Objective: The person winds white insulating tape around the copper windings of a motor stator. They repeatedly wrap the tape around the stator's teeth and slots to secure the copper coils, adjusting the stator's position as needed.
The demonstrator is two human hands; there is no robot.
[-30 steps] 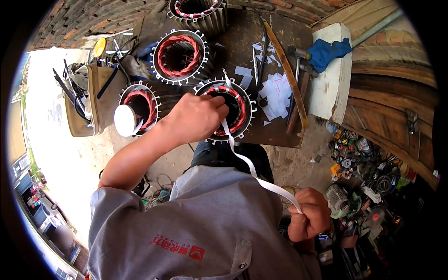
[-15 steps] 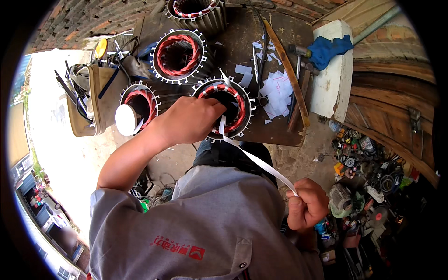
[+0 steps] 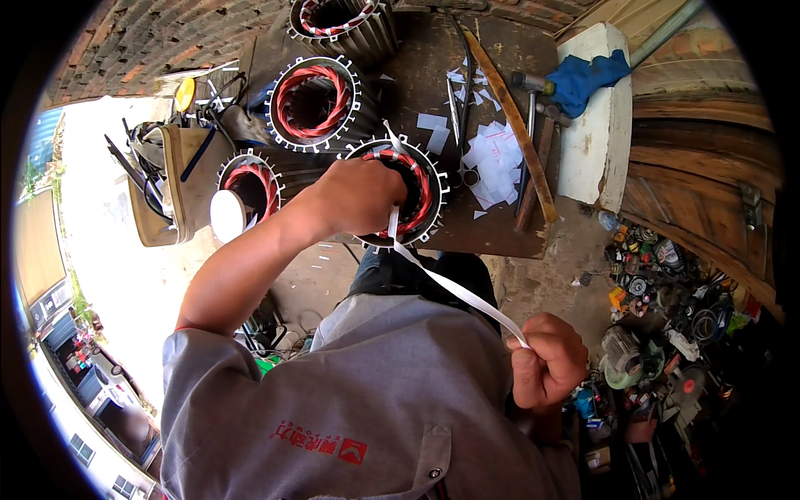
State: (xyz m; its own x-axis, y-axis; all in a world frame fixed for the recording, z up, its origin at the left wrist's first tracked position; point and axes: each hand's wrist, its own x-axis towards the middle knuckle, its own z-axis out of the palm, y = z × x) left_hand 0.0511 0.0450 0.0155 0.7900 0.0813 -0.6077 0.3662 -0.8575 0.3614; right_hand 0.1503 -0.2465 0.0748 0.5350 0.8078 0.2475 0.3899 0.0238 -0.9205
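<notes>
A motor stator (image 3: 439, 197) with red windings and a toothed metal rim stands at the near edge of the table. My left hand (image 3: 360, 197) reaches over its left side, fingers down in the bore and out of sight. White binding tape (image 3: 457, 289) runs from the near side of the windings toward the lower right. Its far end is pinched between thumb and fingers of my right hand (image 3: 548, 360), in front of my body. The tape hangs in a slight curve. A short white end (image 3: 389, 132) pokes up at the stator's far side.
Further stators stand around: one behind (image 3: 314, 102), one at the far edge (image 3: 340, 32), one at left with a white round roll (image 3: 227, 215). White paper pieces (image 3: 493, 163), a wooden strip (image 3: 510, 117), hammers and a blue cloth (image 3: 583, 83) lie right. Motor parts (image 3: 623, 354) crowd the floor.
My left hand has shifted slightly and turned, with its fingers now deeper out of sight in the bore. My right hand keeps the tape at nearly the same place. The whole view has shifted slightly.
</notes>
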